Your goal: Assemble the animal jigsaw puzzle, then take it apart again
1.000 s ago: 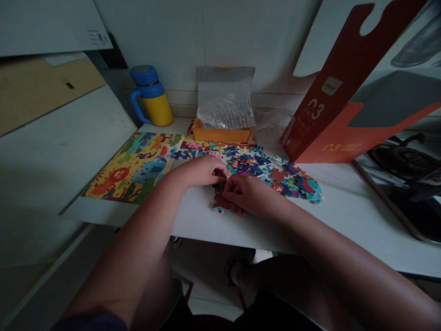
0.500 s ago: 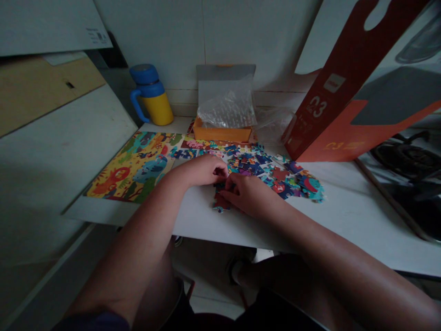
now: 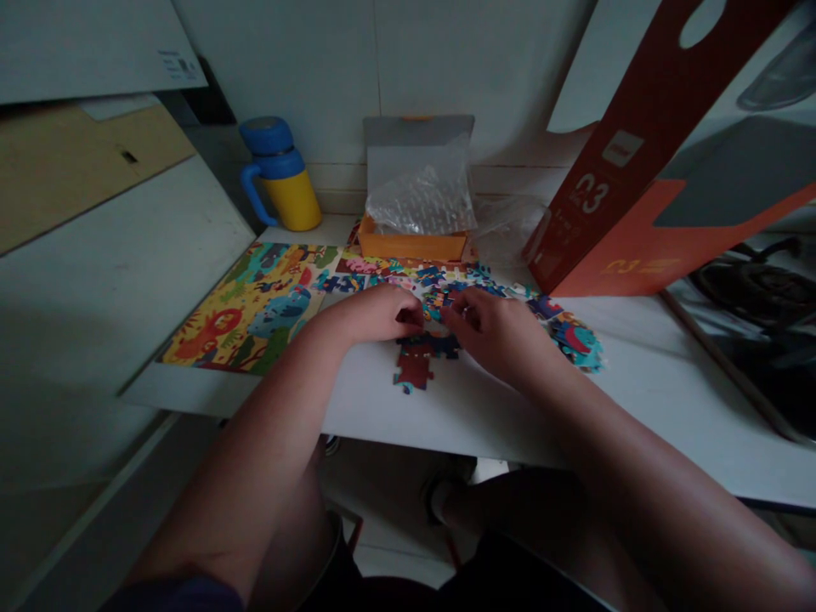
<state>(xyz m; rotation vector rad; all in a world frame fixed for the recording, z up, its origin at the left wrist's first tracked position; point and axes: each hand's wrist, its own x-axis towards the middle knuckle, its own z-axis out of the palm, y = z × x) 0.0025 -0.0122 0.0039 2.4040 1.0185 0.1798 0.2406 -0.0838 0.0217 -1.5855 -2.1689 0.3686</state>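
A white counter [image 3: 650, 374] runs along the wall, and on its right a tall orange-red carton [image 3: 599, 204] stands open-topped and slanting in view, beside a dark stove [image 3: 758, 306] at the far right. A bright yellow picture sheet [image 3: 252, 310] with cartoon animals lies flat at the left. Loose puzzle pieces [image 3: 439, 293] spread across the middle, from the sheet's edge to a heap on the right, some overlapping. Behind them sits an orange box [image 3: 411, 246] with its lid raised, crumpled clear plastic [image 3: 421, 204] filling it. A blue and yellow jug [image 3: 290, 187] stands behind the sheet, near the wall. The right hand [image 3: 494, 327] is over the near side of the loose pieces, thumb and fingers bent toward each other; whether they grip a piece cannot be told. The left hand [image 3: 387, 313], fingers curled, rests just beside a small dark cluster [image 3: 437, 344]; its grasp is hidden too. From that cluster a reddish-brown piece [image 3: 414, 372] juts toward the counter's front edge.
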